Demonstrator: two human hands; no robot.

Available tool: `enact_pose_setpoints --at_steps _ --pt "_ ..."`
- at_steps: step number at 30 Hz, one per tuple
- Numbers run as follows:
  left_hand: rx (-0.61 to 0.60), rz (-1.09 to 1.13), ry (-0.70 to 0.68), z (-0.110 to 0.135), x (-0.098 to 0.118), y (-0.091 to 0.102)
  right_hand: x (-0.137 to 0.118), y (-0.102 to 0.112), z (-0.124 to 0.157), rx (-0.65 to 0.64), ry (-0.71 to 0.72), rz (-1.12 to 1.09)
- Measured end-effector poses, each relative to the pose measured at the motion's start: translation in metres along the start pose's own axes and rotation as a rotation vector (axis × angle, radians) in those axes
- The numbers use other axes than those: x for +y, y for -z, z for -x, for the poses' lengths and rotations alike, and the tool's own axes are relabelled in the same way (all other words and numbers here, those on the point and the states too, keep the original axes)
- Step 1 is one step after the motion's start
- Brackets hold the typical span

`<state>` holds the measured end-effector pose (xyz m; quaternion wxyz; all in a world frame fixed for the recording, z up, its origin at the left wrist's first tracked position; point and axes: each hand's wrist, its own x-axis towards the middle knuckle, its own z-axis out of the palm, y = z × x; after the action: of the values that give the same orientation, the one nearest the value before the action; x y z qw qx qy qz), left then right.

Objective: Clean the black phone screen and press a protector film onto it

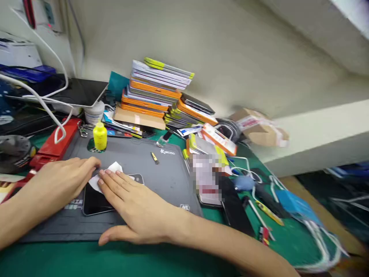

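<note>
A black phone (96,202) lies screen up on a grey work mat (161,173). A white wipe (111,171) rests on the phone's upper end. My right hand (135,209) lies flat over the phone, fingers stretched out and pressing on the wipe. My left hand (62,179) rests at the phone's left side, fingers curled against the phone's edge and touching the wipe.
A yellow bottle (100,135) stands at the mat's far edge. Behind it is a stack of orange and grey boxes (157,92). A red case (54,144) and white cables (43,102) lie left. Packets, cables and tools (259,200) crowd the green table to the right.
</note>
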<state>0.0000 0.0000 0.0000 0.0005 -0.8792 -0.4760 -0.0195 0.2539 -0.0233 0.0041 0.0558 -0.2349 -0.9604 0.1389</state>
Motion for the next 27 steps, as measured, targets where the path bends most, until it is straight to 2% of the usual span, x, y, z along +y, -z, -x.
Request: enact_pose_setpoints --at_steps 3,5,9,11,16,18,22,27 --pt "-0.020 -0.043 0.144 0.006 0.008 0.008 0.003 -0.004 0.012 -0.045 0.044 -0.026" --pt "-0.019 0.004 0.215 0.008 0.013 0.013 0.004 -0.009 0.025 -0.067 0.041 -0.006" --pt "-0.037 0.080 0.326 0.008 0.018 0.020 0.006 -0.018 0.041 -0.010 0.013 0.063" --pt "-0.048 0.085 0.339 0.007 0.019 0.022 0.003 -0.020 0.032 -0.008 0.027 0.065" --pt "-0.025 0.085 0.347 0.008 0.019 0.022 -0.012 -0.019 -0.013 -0.056 0.080 -0.003" --pt "-0.008 0.083 0.352 0.009 0.019 0.022 -0.019 -0.020 -0.016 -0.048 0.097 -0.014" --pt "0.010 0.082 0.324 0.011 0.018 0.020 -0.020 -0.025 0.016 0.004 0.110 0.035" --pt "0.029 0.087 0.293 0.013 0.018 0.016 0.004 -0.022 0.075 0.093 -0.035 0.140"
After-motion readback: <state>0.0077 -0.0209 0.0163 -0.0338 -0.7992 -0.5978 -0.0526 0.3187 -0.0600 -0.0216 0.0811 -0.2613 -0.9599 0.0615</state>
